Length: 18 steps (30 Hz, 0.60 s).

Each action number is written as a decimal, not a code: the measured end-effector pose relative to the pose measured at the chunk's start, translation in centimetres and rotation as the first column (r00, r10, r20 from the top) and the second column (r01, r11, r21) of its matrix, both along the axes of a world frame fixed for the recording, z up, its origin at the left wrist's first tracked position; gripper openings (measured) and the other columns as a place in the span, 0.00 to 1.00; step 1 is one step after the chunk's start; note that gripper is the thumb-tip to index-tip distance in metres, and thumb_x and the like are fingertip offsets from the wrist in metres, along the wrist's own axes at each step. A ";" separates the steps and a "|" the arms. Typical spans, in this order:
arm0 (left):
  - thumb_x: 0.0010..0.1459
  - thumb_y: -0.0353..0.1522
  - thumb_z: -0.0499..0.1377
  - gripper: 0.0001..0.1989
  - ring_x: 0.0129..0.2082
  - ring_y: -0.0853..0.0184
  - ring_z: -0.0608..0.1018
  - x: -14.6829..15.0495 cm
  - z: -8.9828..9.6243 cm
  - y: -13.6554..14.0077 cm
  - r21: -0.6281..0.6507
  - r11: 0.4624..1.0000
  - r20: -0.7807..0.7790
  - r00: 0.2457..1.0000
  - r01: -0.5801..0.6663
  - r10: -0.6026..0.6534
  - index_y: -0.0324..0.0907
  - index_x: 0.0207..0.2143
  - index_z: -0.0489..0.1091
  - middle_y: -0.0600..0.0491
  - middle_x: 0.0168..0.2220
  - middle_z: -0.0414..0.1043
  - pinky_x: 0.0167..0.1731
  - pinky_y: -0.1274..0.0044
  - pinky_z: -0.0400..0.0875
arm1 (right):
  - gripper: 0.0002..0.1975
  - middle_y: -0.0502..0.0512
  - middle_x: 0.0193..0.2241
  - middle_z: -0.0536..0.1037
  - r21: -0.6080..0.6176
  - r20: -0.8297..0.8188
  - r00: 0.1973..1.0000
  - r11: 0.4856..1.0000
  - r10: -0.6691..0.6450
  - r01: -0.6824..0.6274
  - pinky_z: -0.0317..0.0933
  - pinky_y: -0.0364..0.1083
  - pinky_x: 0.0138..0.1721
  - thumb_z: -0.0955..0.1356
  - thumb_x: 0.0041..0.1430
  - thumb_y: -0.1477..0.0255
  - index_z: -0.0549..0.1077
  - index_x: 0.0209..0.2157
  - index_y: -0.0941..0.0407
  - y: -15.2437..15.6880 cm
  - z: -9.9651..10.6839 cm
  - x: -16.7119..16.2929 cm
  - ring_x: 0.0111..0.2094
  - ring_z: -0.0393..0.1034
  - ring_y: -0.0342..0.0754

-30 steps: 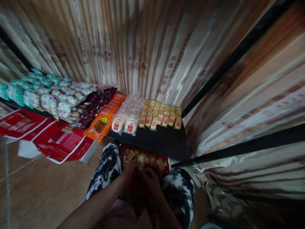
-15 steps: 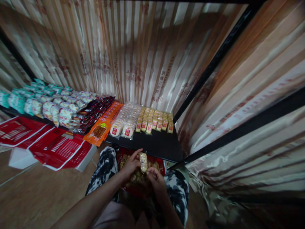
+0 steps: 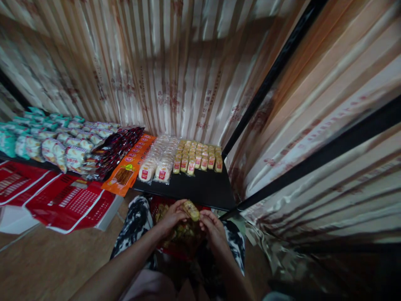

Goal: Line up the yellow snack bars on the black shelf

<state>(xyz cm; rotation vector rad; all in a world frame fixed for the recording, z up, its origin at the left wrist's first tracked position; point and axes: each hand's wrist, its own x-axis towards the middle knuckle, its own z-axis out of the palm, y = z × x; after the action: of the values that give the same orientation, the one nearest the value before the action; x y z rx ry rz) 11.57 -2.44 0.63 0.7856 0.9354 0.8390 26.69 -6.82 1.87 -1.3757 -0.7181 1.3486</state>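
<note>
A small wrapped yellow snack cake (image 3: 191, 210) is held between both hands, lying at a slant. My left hand (image 3: 176, 215) grips its left end with thumb and fingers. At its right end, my right hand (image 3: 210, 222) pinches the wrapper, fingers curled. Below the hands, a red bag (image 3: 163, 250) between the knees holds more wrapped pieces of the same yellowish kind. On the black shelf (image 3: 200, 190) ahead, matching yellow snack packs (image 3: 200, 159) with red labels stand in rows. Beside them are rows of white round packaged cakes (image 3: 156, 167).
An orange snack packet (image 3: 128, 167) lies left of the white cakes, then dark red packets (image 3: 115, 154) and teal-and-white packets (image 3: 46, 136). Red printed bags or boxes (image 3: 69, 202) hang below the shelf's left part. Black frame posts (image 3: 269, 83) and a striped curtain (image 3: 175, 75) enclose the shelf.
The snack cake has turned from upright to slanted, its lower end swinging right. My right hand has moved slightly up and right. The whole view has shifted a little.
</note>
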 end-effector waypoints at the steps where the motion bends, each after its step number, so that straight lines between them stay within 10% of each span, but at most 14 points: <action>1: 0.37 0.31 0.63 0.28 0.30 0.70 0.73 0.0 -0.2 0.0 -0.002 1.000 -0.014 1.000 0.012 -0.012 0.39 0.46 0.65 0.52 0.34 0.73 0.29 0.80 0.64 | 0.15 0.44 0.17 0.67 -0.012 -0.003 1.000 1.000 -0.003 0.003 0.50 0.40 0.22 0.72 0.39 0.61 0.71 0.28 0.54 0.2 0.1 0.2 0.19 0.58 0.40; 14: 0.39 0.47 0.64 0.24 0.22 0.72 0.73 1.7 -0.6 0.9 -0.191 0.978 0.014 0.996 0.085 -0.084 0.38 0.32 0.68 0.58 0.21 0.69 0.23 0.81 0.58 | 0.21 0.45 0.15 0.68 0.063 0.088 0.994 0.996 -0.071 0.066 0.52 0.42 0.19 0.70 0.41 0.54 0.72 0.32 0.55 3.2 1.9 1.3 0.17 0.58 0.41; 18: 0.39 0.50 0.63 0.25 0.21 0.72 0.72 2.8 -0.6 1.5 -0.191 0.978 0.017 0.997 0.078 -0.076 0.38 0.30 0.68 0.58 0.20 0.68 0.21 0.81 0.56 | 0.23 0.53 0.29 0.77 0.098 0.115 0.990 0.993 -0.081 0.069 0.63 0.45 0.30 0.70 0.42 0.54 0.71 0.37 0.54 3.7 2.0 1.7 0.30 0.70 0.50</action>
<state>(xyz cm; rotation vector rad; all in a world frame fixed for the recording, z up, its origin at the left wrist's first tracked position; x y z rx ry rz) 14.32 -0.96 0.02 0.6460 0.9558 0.6729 28.44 -3.12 3.82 -1.4028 -0.7916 1.1669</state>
